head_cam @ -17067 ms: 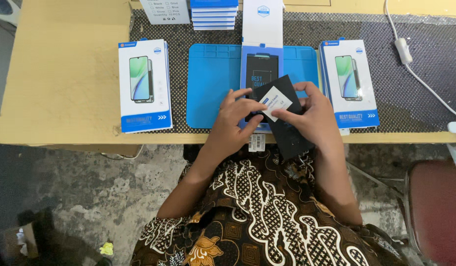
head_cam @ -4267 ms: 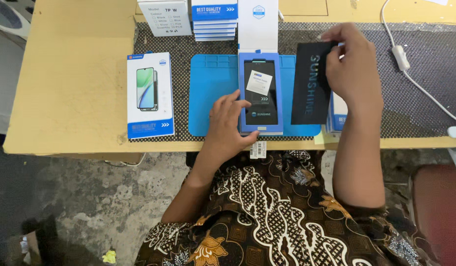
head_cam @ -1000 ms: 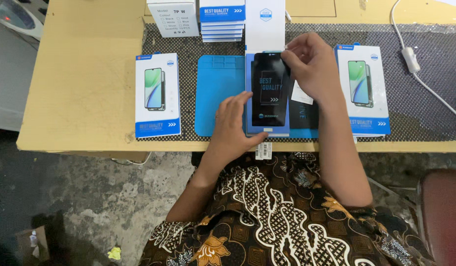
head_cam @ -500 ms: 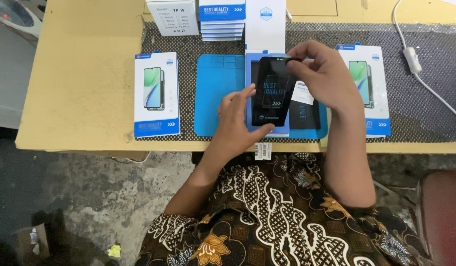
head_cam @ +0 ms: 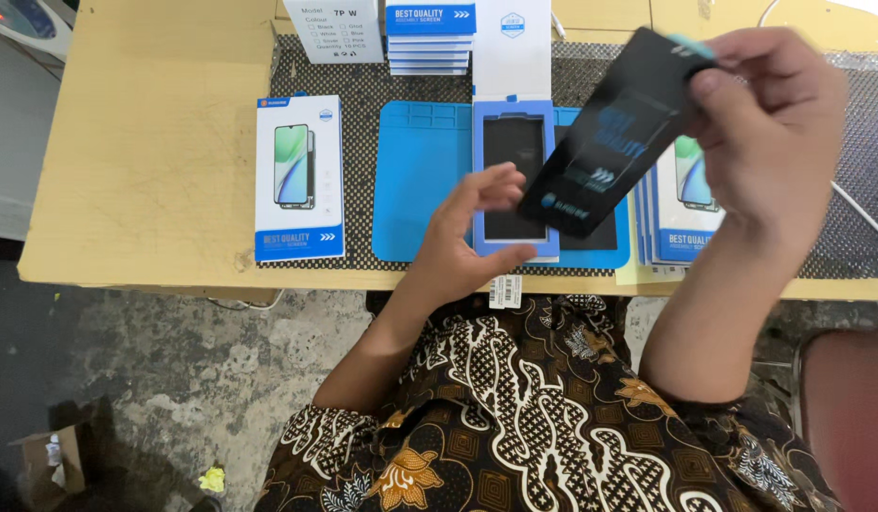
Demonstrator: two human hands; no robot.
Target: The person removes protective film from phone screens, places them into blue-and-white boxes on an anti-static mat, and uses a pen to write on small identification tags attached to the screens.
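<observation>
Two hands are at work in the head view. The right hand is raised above the worktop, pinching the top end of a black sleeve between thumb and fingers; the sleeve hangs tilted, its lower corner over the blue tray. The left hand rests open on the tray's near edge, fingers spread, thumb by the lower rim, steadying it — gripping nothing. The tray lies on a blue mat, with a white box well to the left and stacked boxes partly hidden to the right. To do this well, I judge the sleeve should be held by its edges and the tray kept pinned flat — no sliding.
</observation>
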